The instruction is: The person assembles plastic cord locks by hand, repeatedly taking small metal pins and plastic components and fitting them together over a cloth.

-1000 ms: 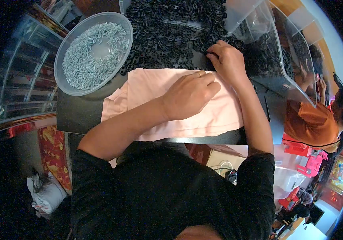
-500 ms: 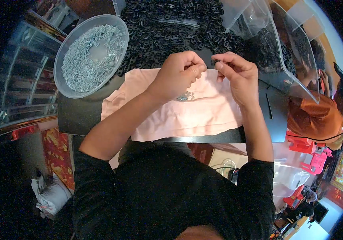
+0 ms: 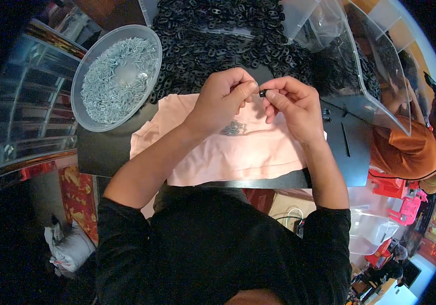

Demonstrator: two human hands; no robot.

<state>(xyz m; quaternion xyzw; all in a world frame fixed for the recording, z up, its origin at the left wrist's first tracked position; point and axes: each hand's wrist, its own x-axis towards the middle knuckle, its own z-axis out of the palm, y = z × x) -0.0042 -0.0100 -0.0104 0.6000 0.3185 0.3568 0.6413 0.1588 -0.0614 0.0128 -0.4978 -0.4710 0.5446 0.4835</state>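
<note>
My left hand (image 3: 225,99) is closed in a pinch above a pink cloth (image 3: 218,160); whatever its fingertips hold is too small to make out. Close beside it, my right hand (image 3: 293,105) pinches a small black plastic piece (image 3: 263,93) between thumb and fingers. The two sets of fingertips nearly meet. Under my hands, on the cloth, lies a little heap of short silvery metal pins or screws (image 3: 234,128). A shallow clear tub (image 3: 78,109) at the left holds many more of them. Loose black plastic pieces with holes (image 3: 218,58) are heaped at the back of the table.
A few black pieces (image 3: 326,116) and a thin dark tool (image 3: 346,139) lie on the dark table (image 3: 357,168) right of the cloth. A clear plastic bin (image 3: 363,84) stands at the back right. Beyond it sits a person in an orange top (image 3: 406,152).
My right hand has moved left and slightly down with the black piece, closer to the left fingertips. My left hand stays pinched. The whole view has shifted slightly.
</note>
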